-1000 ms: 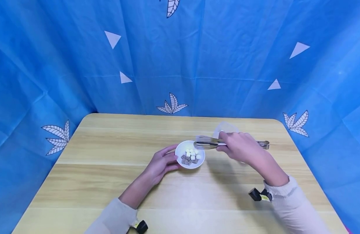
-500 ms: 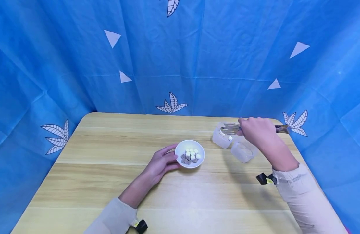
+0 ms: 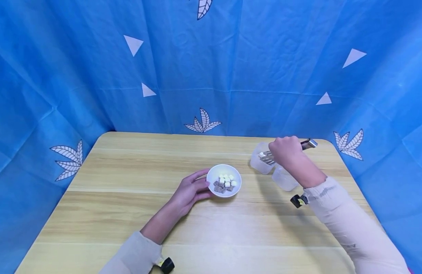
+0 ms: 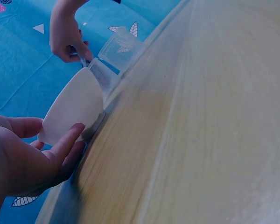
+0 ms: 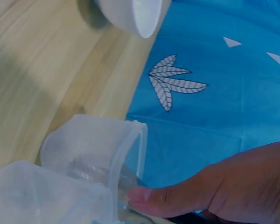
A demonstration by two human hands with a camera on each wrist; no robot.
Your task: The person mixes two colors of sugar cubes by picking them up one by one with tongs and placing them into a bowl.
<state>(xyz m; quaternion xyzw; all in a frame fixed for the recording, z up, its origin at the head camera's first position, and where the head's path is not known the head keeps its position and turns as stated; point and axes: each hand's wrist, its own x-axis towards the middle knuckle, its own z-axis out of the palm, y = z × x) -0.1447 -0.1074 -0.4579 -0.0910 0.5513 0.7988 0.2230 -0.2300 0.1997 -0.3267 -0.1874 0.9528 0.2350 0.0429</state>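
My left hand (image 3: 191,190) holds the side of a white bowl (image 3: 211,172), with fingers and thumb spread against its wall in the left wrist view. Small white cubes (image 3: 227,184) and brown cubes (image 3: 219,187) lie inside the bowl. My right hand (image 3: 287,149) grips metal tongs (image 3: 308,144). The tongs' slotted ends reach down into the farther clear plastic container (image 3: 257,163), beside a small white cube (image 3: 261,155) there. In the right wrist view, my thumb (image 5: 172,198) is at that container's rim and hides much of the tongs.
A second clear plastic container (image 3: 283,182) stands just in front of the first, partly behind my right forearm. The wooden table (image 3: 135,213) ends at the back against a blue patterned curtain (image 3: 265,68).
My right hand first carries the tongs from over the bowl to the far right, then lowers their ends into the farther container. The left hand stays at the bowl.
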